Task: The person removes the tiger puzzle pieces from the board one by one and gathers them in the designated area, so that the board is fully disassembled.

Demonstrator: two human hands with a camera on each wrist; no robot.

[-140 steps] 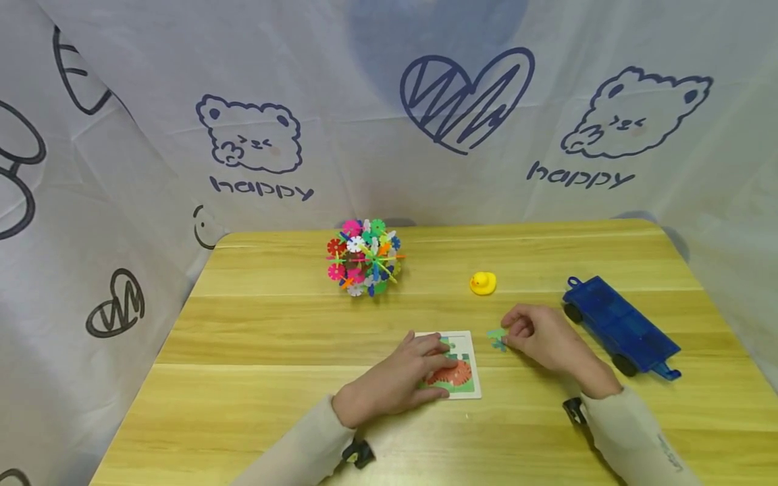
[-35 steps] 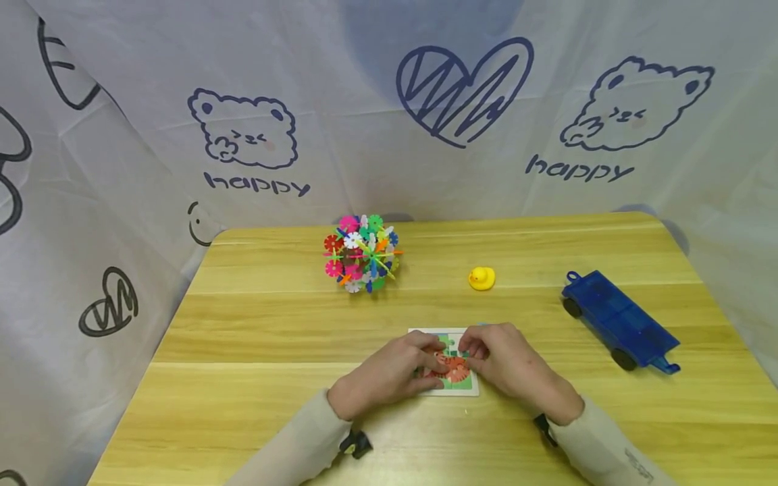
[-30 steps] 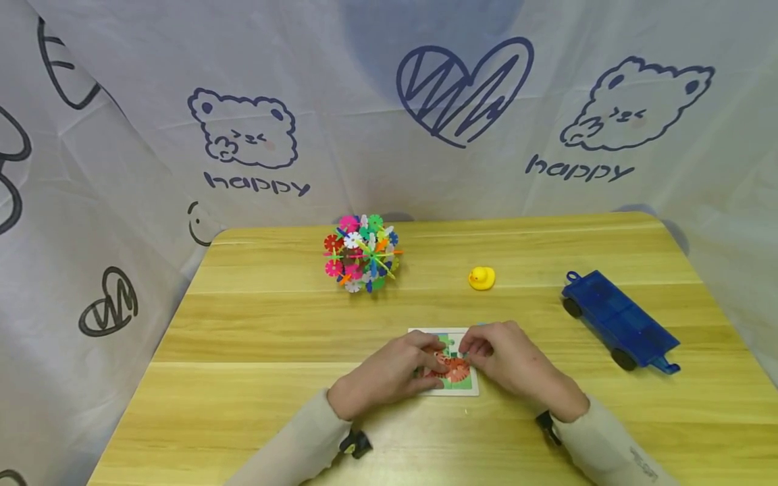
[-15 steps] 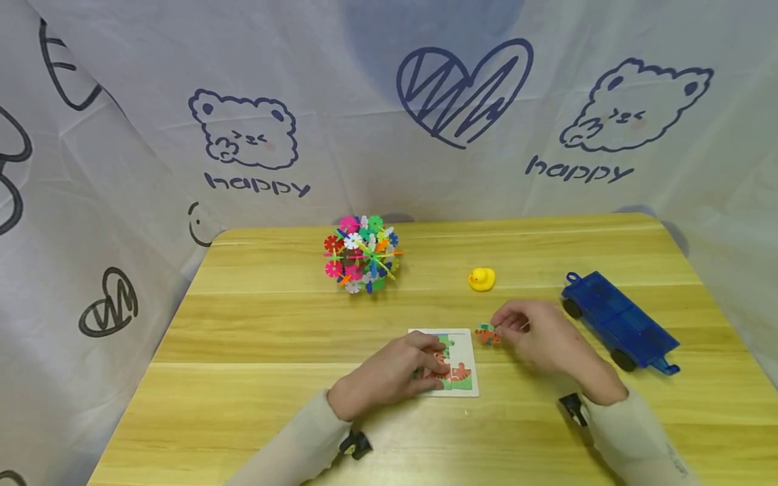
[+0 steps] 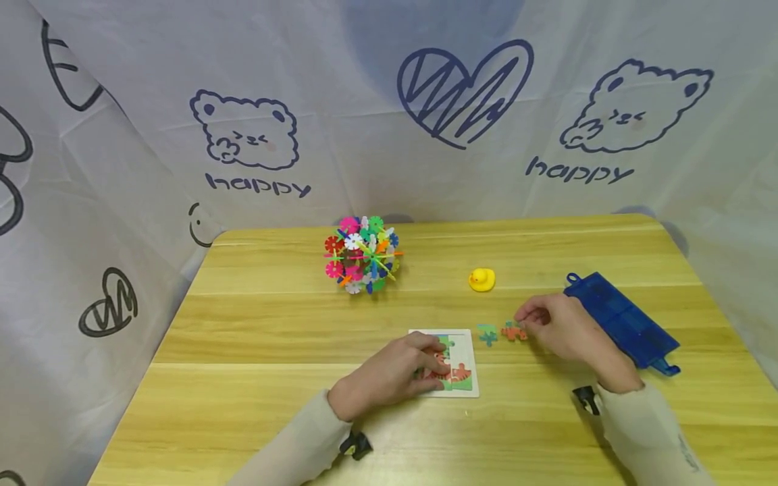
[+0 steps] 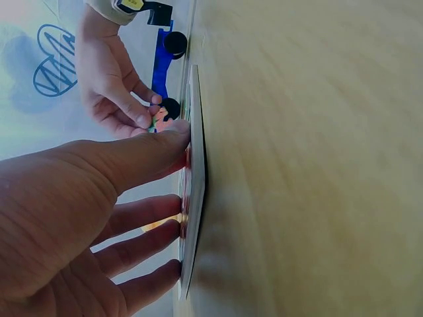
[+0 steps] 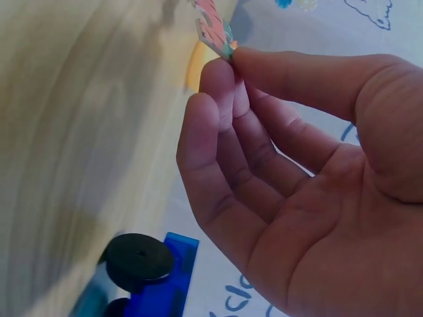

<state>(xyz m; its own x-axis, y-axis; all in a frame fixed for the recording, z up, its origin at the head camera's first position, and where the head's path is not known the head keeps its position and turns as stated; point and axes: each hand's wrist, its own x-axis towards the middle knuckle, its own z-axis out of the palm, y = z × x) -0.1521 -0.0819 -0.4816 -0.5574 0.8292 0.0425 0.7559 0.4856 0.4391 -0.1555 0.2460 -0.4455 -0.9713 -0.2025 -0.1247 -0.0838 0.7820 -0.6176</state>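
At the lower centre of the head view, the left hand rests its spread fingers on the puzzle board, apparently to keep it from sliding, while right of centre the right hand pinches an orange puzzle piece by its edge, which seems to suit so thin a part. That piece sits at the right fingertips, well apart from the left hand; a green puzzle piece lies on the worktop between it and the board's right edge, with a yellow duck above them.
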